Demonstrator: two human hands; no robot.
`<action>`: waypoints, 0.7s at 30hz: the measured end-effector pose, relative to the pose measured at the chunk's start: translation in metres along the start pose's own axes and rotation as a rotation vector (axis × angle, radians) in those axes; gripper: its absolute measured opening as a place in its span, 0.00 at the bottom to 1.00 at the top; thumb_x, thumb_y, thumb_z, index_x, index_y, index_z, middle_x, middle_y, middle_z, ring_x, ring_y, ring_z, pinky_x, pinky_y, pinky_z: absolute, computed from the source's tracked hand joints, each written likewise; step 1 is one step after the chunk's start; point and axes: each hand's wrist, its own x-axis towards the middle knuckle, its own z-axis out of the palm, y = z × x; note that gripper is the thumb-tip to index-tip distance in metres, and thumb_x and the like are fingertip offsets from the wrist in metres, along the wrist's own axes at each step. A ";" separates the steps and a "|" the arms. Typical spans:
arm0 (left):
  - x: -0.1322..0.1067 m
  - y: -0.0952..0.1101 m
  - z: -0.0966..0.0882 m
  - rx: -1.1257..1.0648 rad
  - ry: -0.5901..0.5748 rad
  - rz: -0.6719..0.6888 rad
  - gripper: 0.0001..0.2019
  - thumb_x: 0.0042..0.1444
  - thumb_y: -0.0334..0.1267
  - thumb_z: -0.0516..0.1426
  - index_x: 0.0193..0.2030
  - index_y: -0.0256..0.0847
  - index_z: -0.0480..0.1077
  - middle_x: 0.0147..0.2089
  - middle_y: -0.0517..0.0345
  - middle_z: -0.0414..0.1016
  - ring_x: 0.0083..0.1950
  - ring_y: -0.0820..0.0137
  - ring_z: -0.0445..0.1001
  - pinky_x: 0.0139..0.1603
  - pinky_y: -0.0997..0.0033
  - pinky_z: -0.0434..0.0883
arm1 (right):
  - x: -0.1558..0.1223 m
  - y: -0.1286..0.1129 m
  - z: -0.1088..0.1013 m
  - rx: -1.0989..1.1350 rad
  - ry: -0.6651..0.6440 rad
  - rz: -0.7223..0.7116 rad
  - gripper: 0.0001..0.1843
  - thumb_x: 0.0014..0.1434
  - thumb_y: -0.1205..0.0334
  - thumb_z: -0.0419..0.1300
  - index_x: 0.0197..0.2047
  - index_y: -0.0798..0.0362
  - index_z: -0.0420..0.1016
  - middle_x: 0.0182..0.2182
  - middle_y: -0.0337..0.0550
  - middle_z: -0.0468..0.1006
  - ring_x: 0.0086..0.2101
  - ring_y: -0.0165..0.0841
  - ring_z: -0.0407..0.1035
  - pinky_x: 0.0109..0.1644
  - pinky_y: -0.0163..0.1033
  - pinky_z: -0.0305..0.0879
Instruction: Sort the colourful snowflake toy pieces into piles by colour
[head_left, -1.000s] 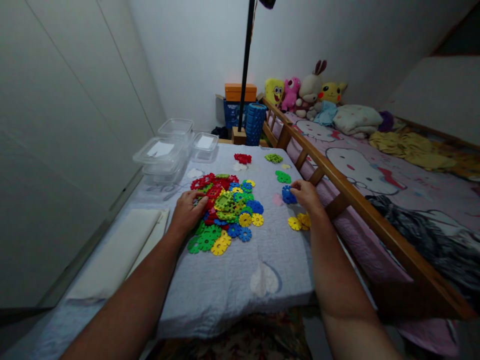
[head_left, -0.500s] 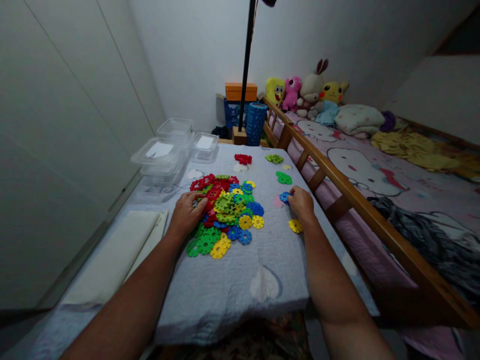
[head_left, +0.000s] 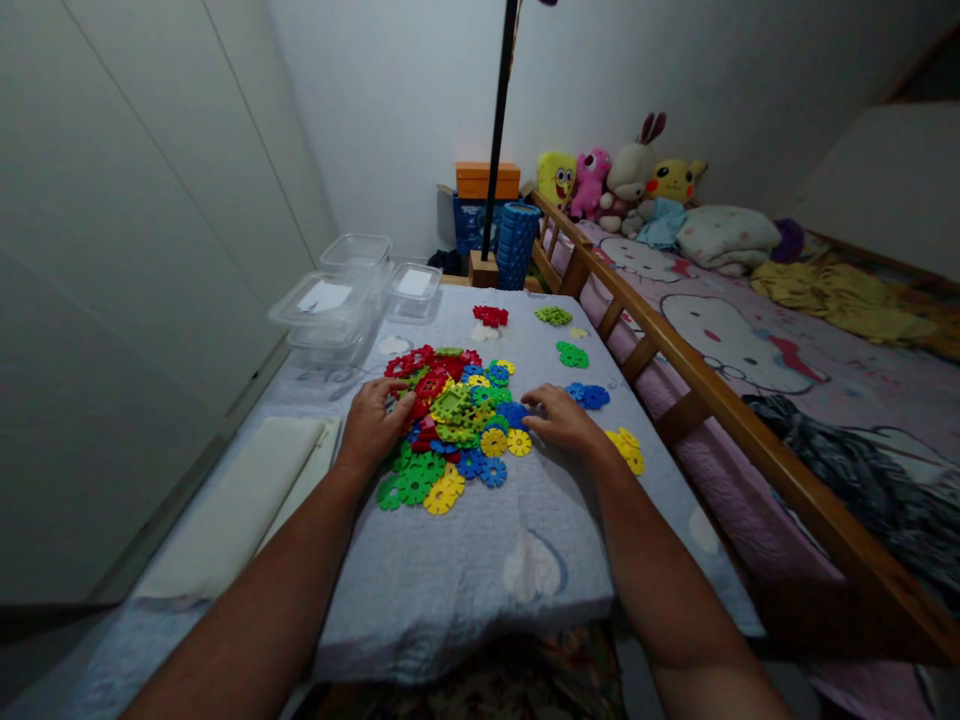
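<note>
Head: disc pile [head_left: 457, 420] between hands [head_left: 373, 422] [head_left: 561, 424]

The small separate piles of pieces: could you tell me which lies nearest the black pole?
The red pile, just before the pole's base; the other colours lie further right.

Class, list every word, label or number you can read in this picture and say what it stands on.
No text can be read.
White labels on the clear container lids: blurred or blank.
Print on the blue box: too small to read.
</note>
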 end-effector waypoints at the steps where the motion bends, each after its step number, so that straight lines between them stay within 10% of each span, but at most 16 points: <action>1: 0.000 0.000 0.000 0.000 -0.003 -0.001 0.20 0.58 0.54 0.53 0.44 0.41 0.75 0.52 0.47 0.77 0.58 0.55 0.73 0.64 0.53 0.68 | 0.000 -0.002 0.001 0.004 -0.006 -0.009 0.15 0.56 0.65 0.66 0.47 0.55 0.81 0.42 0.48 0.80 0.43 0.37 0.71 0.52 0.40 0.62; 14: -0.001 0.003 -0.002 -0.005 -0.035 -0.002 0.19 0.60 0.54 0.52 0.43 0.42 0.75 0.50 0.48 0.77 0.57 0.56 0.73 0.64 0.53 0.69 | -0.003 0.006 0.001 0.270 0.063 0.079 0.04 0.54 0.65 0.59 0.34 0.52 0.73 0.30 0.36 0.76 0.32 0.31 0.67 0.39 0.35 0.59; 21: 0.000 0.001 0.000 0.004 -0.037 0.014 0.20 0.59 0.55 0.52 0.43 0.43 0.75 0.50 0.48 0.77 0.57 0.55 0.73 0.64 0.53 0.69 | -0.012 0.046 -0.027 0.236 0.507 0.371 0.09 0.55 0.62 0.58 0.38 0.53 0.76 0.31 0.42 0.79 0.33 0.35 0.71 0.41 0.37 0.65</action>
